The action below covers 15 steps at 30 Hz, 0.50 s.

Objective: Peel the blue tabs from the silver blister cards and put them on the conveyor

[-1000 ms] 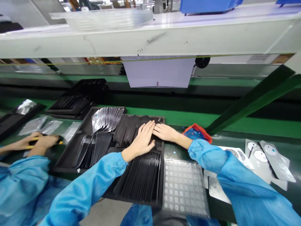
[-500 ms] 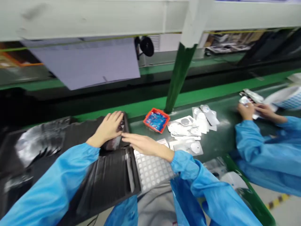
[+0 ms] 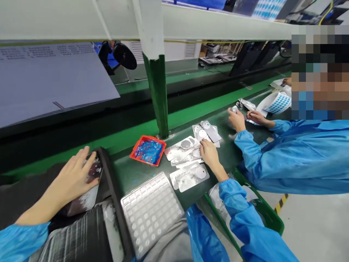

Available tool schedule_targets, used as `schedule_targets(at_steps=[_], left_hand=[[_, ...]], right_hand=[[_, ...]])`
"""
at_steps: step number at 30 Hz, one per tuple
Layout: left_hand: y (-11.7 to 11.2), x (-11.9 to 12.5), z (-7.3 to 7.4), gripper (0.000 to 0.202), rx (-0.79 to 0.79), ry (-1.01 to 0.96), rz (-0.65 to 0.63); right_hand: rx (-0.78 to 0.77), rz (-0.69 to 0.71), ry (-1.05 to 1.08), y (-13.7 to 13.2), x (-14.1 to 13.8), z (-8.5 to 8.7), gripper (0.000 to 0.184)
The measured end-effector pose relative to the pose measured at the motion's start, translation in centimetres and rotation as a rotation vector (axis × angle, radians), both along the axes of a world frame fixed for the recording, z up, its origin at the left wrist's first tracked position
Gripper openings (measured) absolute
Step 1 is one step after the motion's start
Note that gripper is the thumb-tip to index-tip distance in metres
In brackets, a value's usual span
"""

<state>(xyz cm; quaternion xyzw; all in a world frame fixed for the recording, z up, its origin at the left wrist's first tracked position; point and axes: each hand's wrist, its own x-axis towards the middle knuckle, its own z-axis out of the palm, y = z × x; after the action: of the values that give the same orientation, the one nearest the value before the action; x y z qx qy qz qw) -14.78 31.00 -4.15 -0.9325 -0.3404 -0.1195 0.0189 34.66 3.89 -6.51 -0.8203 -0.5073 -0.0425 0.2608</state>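
Observation:
My left hand (image 3: 76, 176) lies with fingers spread over a glossy dark panel (image 3: 88, 198) in a black foam tray (image 3: 107, 174) at the left. Its fingertips rest near the panel's round lens-like spots. My right hand (image 3: 211, 156) reaches to the pile of silver plates with round cut-outs (image 3: 180, 149), its fingers bent together at the right end of one plate; the thumb is partly hidden. Nearer to me lie a couple more silver plates (image 3: 188, 178) with a round white disc.
A red bin (image 3: 160, 145) holds small blue pieces. A clear blister tray (image 3: 151, 207) with rows of round pockets lies before me. A green crate (image 3: 272, 218) stands below the bench edge. A co-worker's hands (image 3: 237, 120) handle small parts at right. A green-and-white post (image 3: 156, 94) rises behind.
My right hand has left the black tray's side and moved right to the silver plates. My left hand stays on the panel, fingers more spread. The view has swung right.

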Motion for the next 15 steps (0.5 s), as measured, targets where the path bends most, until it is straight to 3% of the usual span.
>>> schedule_targets(at_steps=[7, 15], left_hand=[[0.5, -1.3, -0.3, 0.103, 0.058, -0.049, -0.105], [1.5, -2.1, -0.2, 0.096, 0.278, -0.049, -0.258]], right_hand=[[0.054, -0.01, 0.01, -0.4, -2.8, -2.8, 0.042], [0.101, 0.003, 0.087, -0.4, -5.1, -2.5, 0.043]])
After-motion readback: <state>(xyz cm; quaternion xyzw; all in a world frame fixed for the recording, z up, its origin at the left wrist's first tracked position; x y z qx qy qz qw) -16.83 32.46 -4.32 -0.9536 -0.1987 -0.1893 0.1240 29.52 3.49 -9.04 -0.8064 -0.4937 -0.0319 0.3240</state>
